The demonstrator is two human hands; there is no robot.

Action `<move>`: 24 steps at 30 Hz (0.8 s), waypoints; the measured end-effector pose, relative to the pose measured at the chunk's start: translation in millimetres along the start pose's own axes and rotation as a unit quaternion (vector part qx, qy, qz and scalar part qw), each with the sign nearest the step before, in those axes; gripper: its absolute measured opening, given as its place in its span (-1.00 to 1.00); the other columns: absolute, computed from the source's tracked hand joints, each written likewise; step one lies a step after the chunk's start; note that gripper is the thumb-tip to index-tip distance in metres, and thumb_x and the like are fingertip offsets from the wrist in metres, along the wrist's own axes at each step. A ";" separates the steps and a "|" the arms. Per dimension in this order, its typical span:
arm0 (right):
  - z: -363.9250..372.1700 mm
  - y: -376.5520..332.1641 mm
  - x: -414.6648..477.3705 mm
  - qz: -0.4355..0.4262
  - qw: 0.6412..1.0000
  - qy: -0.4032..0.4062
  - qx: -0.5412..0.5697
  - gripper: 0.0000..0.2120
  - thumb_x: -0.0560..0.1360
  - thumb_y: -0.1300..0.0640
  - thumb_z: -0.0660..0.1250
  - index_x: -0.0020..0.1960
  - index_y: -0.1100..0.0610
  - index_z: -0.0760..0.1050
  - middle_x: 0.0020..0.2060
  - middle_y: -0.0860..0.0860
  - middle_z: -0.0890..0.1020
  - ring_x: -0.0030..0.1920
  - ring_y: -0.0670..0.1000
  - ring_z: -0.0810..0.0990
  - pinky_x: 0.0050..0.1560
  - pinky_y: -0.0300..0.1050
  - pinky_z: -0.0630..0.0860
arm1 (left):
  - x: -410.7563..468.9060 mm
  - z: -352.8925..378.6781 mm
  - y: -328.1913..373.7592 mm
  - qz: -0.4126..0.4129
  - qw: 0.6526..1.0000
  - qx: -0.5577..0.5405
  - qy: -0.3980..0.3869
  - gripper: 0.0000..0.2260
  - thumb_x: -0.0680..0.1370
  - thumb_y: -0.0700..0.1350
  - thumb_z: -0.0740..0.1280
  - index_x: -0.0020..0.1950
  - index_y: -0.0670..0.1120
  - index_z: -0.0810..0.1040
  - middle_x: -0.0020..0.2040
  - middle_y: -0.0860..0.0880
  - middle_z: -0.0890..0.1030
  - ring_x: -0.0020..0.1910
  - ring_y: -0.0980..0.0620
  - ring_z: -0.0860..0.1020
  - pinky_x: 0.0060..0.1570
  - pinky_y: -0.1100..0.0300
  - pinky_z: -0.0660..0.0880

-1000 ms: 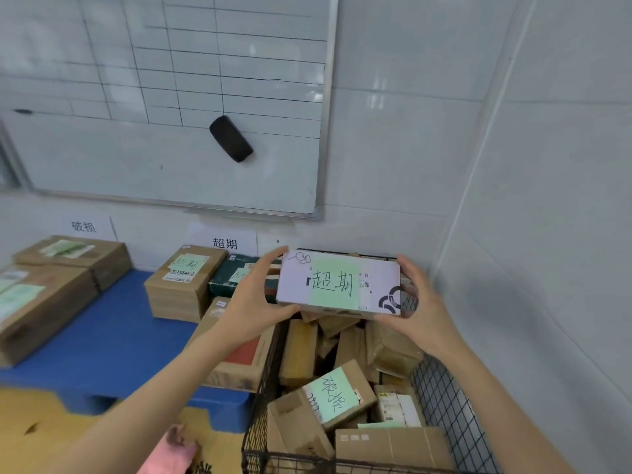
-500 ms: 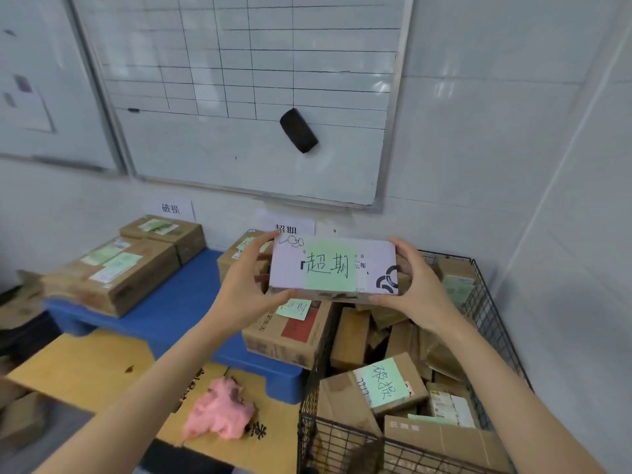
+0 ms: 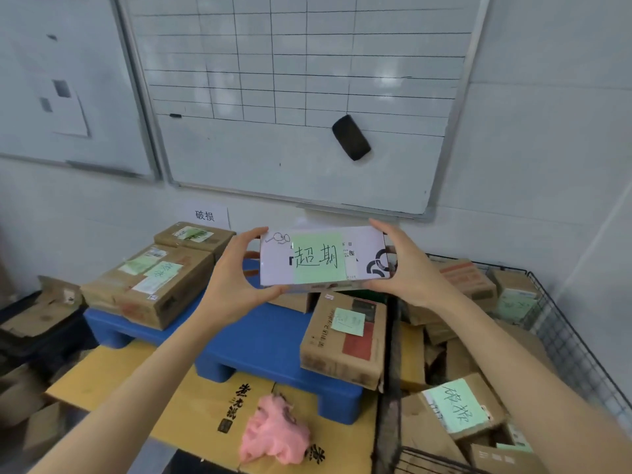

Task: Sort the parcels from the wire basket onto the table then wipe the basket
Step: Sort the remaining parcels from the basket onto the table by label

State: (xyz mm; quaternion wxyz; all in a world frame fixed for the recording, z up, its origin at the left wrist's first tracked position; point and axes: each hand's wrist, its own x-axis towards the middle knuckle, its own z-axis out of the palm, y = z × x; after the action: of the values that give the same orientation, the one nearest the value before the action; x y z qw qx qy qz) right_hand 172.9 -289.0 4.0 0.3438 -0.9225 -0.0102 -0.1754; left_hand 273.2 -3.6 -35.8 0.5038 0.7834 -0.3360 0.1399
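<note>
Head view: the white parcel (image 3: 321,258) with a green note is covering most of a wall label behind it. The wire basket (image 3: 564,336) is running off the right and bottom edges, its near-left rim is smearing into a dark blur, and the brown parcels heaped inside are overlapping one another. The left hand (image 3: 236,282) and right hand (image 3: 407,271) are gripping the parcel's short ends, fingers (image 3: 383,227) curling over the far edge and thumbs under the near one, holding it in the air.

Against half a second ago, the parcel is sitting further left, above the far right part of the blue worktop (image 3: 260,343) instead of the basket's rim; the grip is looking unchanged.

The worktop is carrying brown boxes (image 3: 150,285) at its left and a noted box (image 3: 342,340) at its right, next to the basket. A pink cloth (image 3: 273,432) is lying on yellow cardboard (image 3: 171,398) nearer. A whiteboard (image 3: 273,148) with a black eraser (image 3: 351,137) is hanging on the far tiled wall
</note>
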 end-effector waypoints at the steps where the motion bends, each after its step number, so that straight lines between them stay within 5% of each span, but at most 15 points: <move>1: 11.0 -6.9 7.8 0.003 1.000 -0.003 -0.001 0.01 0.30 0.12 0.64 0.57 -0.08 0.13 0.44 -0.05 0.30 0.33 -0.05 0.42 0.29 -0.08 0.49 | 3.7 -10.9 -11.5 0.002 1.000 -0.001 -0.002 -0.21 0.31 -0.07 0.62 0.45 0.10 0.32 0.34 0.10 0.45 0.17 0.20 0.52 0.03 0.33 0.55; 6: 69.9 -39.5 40.6 0.022 0.999 -0.023 -0.011 -0.03 0.32 0.03 0.61 0.56 -0.06 0.13 0.40 -0.09 0.29 0.32 -0.13 0.33 0.33 -0.19 0.34 | 19.5 -65.6 -79.5 0.001 1.000 -0.007 -0.019 -0.22 0.29 -0.11 0.63 0.42 0.11 0.35 0.30 0.10 0.50 0.18 0.12 0.55 0.12 0.10 0.57; 11: 119.9 -56.3 61.6 0.051 0.997 -0.044 -0.023 -0.05 0.36 0.02 0.59 0.58 -0.09 0.10 0.46 -0.08 0.27 0.32 -0.19 0.27 0.33 -0.24 0.24 | 27.4 -96.8 -132.2 -0.010 0.999 0.002 -0.044 -0.23 0.28 -0.19 0.64 0.38 0.13 0.35 0.28 0.12 0.50 0.15 0.29 0.51 0.02 0.48 0.45; 15: 150.5 -51.8 67.9 0.081 0.995 -0.048 -0.016 -0.03 0.37 0.00 0.58 0.59 -0.13 0.05 0.53 -0.12 0.20 0.43 -0.14 0.25 0.42 -0.14 0.22 | 23.9 -103.0 -172.0 -0.033 0.997 0.001 -0.068 -0.23 0.30 -0.19 0.63 0.38 0.12 0.34 0.26 0.13 0.47 0.12 0.35 0.49 -0.05 0.55 0.41; 20: 172.4 -32.1 68.1 0.120 0.991 -0.043 -0.031 -0.14 0.46 -0.06 0.49 0.59 -0.13 0.05 0.54 -0.10 0.20 0.50 -0.07 0.21 0.48 -0.03 0.20 | 12.2 -92.9 -220.9 -0.077 0.992 -0.007 -0.098 -0.21 0.29 -0.14 0.64 0.44 0.05 0.35 0.31 0.10 0.49 0.17 0.14 0.53 -0.07 0.36 0.53; 24: 181.0 -8.5 69.8 0.142 0.984 -0.040 -0.100 -0.23 0.52 -0.11 0.40 0.59 -0.13 0.06 0.56 -0.11 0.18 0.54 -0.05 0.15 0.50 0.01 0.19 | 5.2 -78.5 -247.6 -0.111 0.986 -0.004 -0.122 -0.20 0.28 -0.08 0.63 0.44 0.04 0.34 0.34 0.11 0.45 0.15 0.17 0.52 -0.05 0.26 0.54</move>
State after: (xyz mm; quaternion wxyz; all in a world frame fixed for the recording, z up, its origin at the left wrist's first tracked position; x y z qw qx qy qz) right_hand 294.5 -174.2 -94.6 0.2706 -0.9505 0.1245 -0.0885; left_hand 451.6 129.7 -169.4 0.4745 0.8249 -0.3068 -0.0151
